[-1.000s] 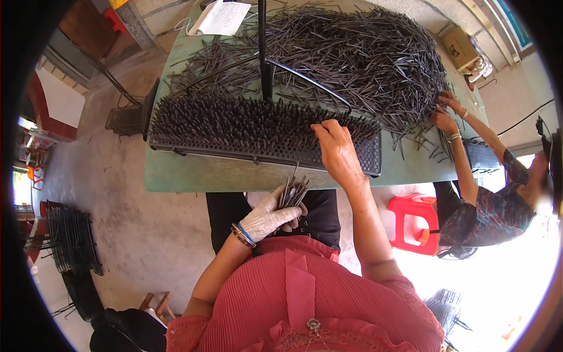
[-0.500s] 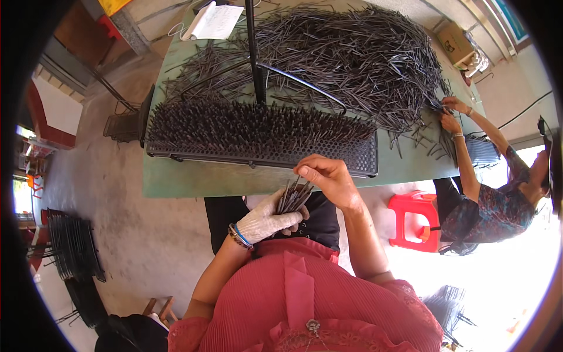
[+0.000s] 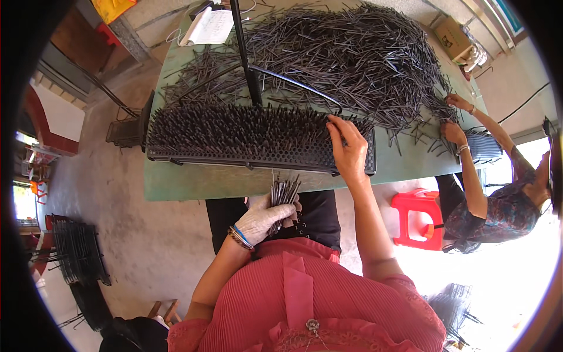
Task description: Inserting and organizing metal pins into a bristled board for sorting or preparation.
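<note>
My gloved left hand (image 3: 267, 220) is closed round a bundle of thin dark rods (image 3: 284, 192), held upright just off the table's near edge. Bare, my right hand (image 3: 350, 148) reaches over the right part of a long black perforated rack (image 3: 246, 162). Its thumb and forefinger come together among the rods standing in the holes; what they pinch is too small to make out. Many dark rods (image 3: 234, 129) stand packed in the rack's left and middle, while several holes along the front and right side show bare. A black post with a bent bar (image 3: 299, 85) rises behind them.
A large heap of loose dark rods (image 3: 352, 58) covers the back of the green table (image 3: 199, 186). An open notebook (image 3: 210, 26) lies at the far left, a cardboard box (image 3: 454, 41) at the far right. A co-worker's hands (image 3: 454, 132) handle rods beside a red stool (image 3: 417, 220).
My right hand has moved from the bundle up and right onto the rack. The left hand with its rods has shifted slightly left, and the bundle stands more upright.
</note>
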`<state>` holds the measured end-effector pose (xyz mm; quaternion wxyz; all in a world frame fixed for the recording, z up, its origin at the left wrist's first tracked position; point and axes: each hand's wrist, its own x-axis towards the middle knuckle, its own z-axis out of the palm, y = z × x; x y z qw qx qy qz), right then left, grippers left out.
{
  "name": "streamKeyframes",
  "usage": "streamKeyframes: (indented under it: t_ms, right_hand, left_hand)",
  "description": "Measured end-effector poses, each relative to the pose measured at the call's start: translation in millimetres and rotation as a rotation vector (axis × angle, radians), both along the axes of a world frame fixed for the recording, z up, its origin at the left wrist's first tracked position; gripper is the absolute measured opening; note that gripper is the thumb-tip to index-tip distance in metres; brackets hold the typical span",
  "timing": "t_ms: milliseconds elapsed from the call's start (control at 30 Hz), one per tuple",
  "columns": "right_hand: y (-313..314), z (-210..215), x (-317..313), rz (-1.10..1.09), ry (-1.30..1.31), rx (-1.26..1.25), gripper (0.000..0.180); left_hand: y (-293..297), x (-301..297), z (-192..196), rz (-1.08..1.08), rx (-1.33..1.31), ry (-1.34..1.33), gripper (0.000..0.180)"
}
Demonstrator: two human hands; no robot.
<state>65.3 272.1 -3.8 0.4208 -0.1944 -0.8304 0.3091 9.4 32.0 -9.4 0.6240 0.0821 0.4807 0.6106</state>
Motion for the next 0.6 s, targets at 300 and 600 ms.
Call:
streamKeyframes:
  t_ms: [300, 600]
  right_hand:
    - [-4.7, -4.3, -1.1, 0.013, -0.098, 0.389, 0.021]
    - [-17.7, -3.1, 0.4, -0.044, -0.157, 0.367, 0.019]
  left_hand:
    - [0.4, 2.2, 6.5, 0.138, -0.035, -0.097, 0.028]
    - [1.7, 1.3, 0.4, 0.156, -0.065, 0.021, 0.026]
